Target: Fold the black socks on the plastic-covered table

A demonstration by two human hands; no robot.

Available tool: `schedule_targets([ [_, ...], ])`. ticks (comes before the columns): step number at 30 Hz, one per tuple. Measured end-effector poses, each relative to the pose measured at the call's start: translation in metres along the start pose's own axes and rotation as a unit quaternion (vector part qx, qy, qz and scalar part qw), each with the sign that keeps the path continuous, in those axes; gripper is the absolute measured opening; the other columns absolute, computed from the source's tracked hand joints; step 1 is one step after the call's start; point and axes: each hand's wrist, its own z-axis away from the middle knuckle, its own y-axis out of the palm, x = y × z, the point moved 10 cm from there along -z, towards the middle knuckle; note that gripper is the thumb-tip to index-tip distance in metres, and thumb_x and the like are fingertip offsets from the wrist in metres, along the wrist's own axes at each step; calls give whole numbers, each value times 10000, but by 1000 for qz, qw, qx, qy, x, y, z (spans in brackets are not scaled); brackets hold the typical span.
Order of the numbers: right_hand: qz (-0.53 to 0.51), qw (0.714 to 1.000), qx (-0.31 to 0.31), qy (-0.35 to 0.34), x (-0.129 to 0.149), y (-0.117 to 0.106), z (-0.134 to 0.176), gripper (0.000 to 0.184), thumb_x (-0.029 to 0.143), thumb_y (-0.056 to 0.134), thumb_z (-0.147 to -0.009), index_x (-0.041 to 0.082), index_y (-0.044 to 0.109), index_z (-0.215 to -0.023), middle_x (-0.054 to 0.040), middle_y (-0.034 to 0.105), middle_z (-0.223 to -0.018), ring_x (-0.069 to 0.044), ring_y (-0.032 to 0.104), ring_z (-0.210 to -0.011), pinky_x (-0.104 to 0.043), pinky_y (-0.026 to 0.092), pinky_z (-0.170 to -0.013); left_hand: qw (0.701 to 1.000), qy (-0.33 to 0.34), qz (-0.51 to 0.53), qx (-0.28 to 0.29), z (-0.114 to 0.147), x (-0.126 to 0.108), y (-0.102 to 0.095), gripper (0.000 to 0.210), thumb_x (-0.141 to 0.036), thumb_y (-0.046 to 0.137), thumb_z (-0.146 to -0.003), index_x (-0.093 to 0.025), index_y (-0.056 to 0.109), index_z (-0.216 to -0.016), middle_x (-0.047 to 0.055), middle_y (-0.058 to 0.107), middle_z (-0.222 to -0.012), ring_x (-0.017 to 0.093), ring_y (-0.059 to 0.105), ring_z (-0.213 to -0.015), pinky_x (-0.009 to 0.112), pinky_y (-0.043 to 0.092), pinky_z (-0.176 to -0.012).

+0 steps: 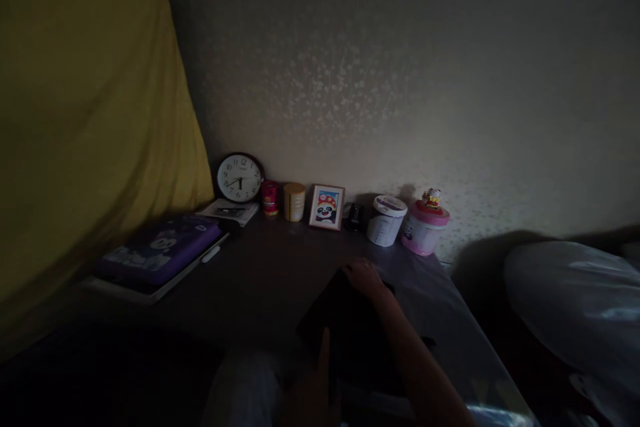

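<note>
A black object (350,327) with a straight slanted edge lies on the dark table in front of me. It is too dark to tell its kind. My right hand (364,277) grips its far edge, fingers bent over the top. Low in the view, my left hand (313,390) is at the near left side of it, one digit stretched straight up against the black surface. The other fingers of that hand are lost in shadow.
Along the wall stand a clock (240,177), a red can (270,199), a yellow canister (295,202), a framed panda picture (327,207), a white tub (387,221) and a pink tub (425,230). At left, a purple case (163,250) lies near a yellow curtain (90,113).
</note>
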Motion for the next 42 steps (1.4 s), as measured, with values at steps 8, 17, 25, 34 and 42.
schedule_targets([
  [8,-124,963,-157,181,-82,-46,100,340,350,460,-872,171,571,-1139,-127,635,-1133,-254,594,-1065,-390,463,-892,1000,-2,-29,-7,-3,2,9,847,-217,465,-847,-208,-113,-1465,93,699,-1035,213,667,-899,282,460,-769],
  [17,-225,938,-126,233,-53,-9,175,422,408,495,-812,195,550,-1171,-109,687,-1072,-259,663,-950,-349,499,-769,999,-1,-42,-16,-5,2,10,830,-225,456,-874,-222,-133,-1460,83,674,-1129,191,643,-989,267,440,-836],
  [25,-309,908,-105,262,-60,-27,170,326,434,464,-784,187,674,-821,-69,705,-762,-237,658,-733,-293,417,-632,998,-19,-64,-4,-3,3,11,811,-300,432,-901,-196,-150,-1457,93,686,-1083,209,662,-930,274,451,-742],
  [34,-575,770,-142,238,-23,-23,114,346,493,633,-619,161,649,-717,1,603,-665,-170,538,-676,-250,401,-607,998,-11,-55,4,-3,-3,8,798,-249,420,-896,-152,-137,-1460,114,694,-1059,198,667,-935,258,454,-771],
  [42,-603,766,-58,215,20,15,68,222,397,575,-626,180,555,-582,62,422,-515,-99,407,-525,-223,308,-492,995,-10,-99,-7,1,-6,8,747,-178,478,-834,-88,108,-1476,171,634,-1186,238,614,-1064,304,403,-937],
])
